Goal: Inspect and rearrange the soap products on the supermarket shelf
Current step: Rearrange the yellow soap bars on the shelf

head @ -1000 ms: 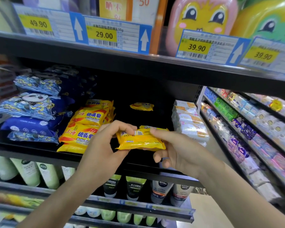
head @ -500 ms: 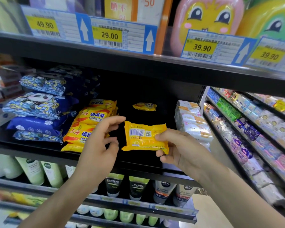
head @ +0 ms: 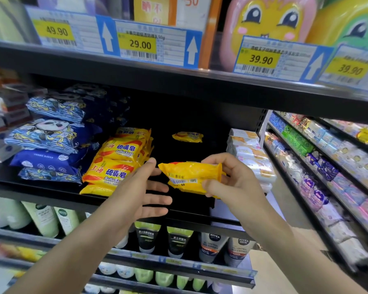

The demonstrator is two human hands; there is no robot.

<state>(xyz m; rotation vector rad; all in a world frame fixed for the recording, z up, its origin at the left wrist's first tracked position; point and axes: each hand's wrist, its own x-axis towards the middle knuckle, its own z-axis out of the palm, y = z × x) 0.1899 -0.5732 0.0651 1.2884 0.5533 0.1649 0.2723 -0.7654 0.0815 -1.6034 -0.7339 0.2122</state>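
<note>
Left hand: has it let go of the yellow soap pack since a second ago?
Yes. The left hand has released the yellow soap pack and opened, sitting lower against the sulfur soap stack; only the right hand grips it.

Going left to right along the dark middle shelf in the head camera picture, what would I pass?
Blue patterned packs → stack of yellow sulfur soap → left hand, fingers spread, holding nothing → yellow soap packet in the right hand's grip → pale boxed soaps. A lone yellow packet lies further back.
</note>
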